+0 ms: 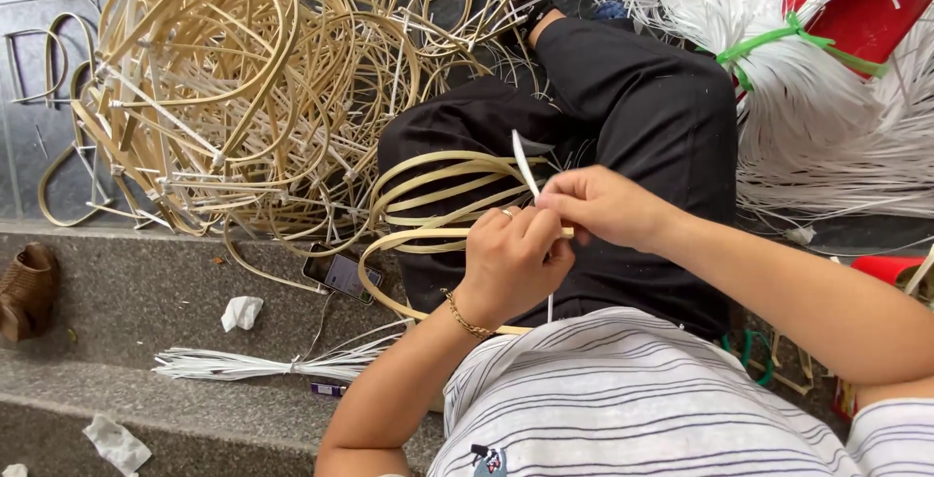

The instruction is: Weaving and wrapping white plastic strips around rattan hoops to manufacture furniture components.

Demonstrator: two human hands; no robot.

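You hold pale tan cane hoops (438,207) and a thin white strip (523,163). Your trousers (642,107) are black, your shirt (623,399) is white with dark stripes. The big strip bundle (808,117) is white, its tie (778,41) green, the steps (146,292) grey.

The light is soft, even daylight, bright enough everywhere, and I cannot tell its direction. Shadows are weak: only a faint one lies under the cane pile (243,88) on the stone step (146,292). The white strips (808,98), right of the pile, are close to overexposed and lose detail. The picture is sharp in the middle; the striped shirt (632,399), below the pile, looks slightly soft. Lines bend a little near the edges.
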